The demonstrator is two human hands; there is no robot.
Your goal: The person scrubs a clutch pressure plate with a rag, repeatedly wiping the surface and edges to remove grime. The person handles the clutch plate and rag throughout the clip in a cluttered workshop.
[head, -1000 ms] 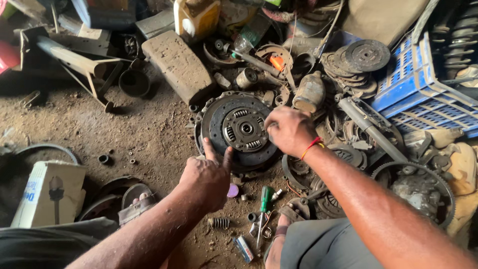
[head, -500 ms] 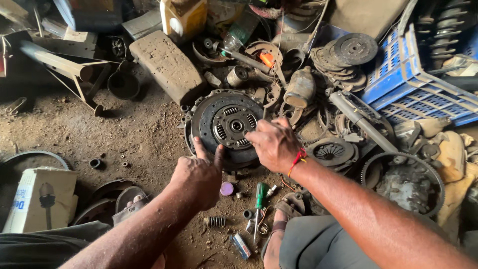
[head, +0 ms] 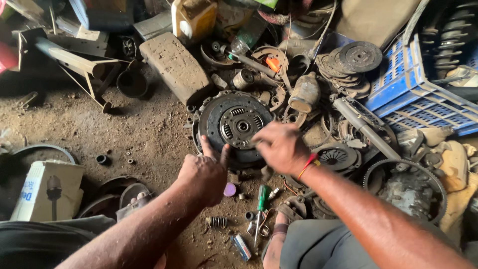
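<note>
Dirt floor [head: 74,124] strewn with greasy scrap is seen throughout. Nearest, a green screwdriver [head: 261,204] and a small spring [head: 217,221] are laid between the forearms. The left hand [head: 205,172] is rested at the near rim of the round clutch disc [head: 234,124], two fingers spread upward. The right hand [head: 281,147] is curled on the disc's right side, its grip blurred. Beyond, a blue crate [head: 413,94] is seen.
</note>
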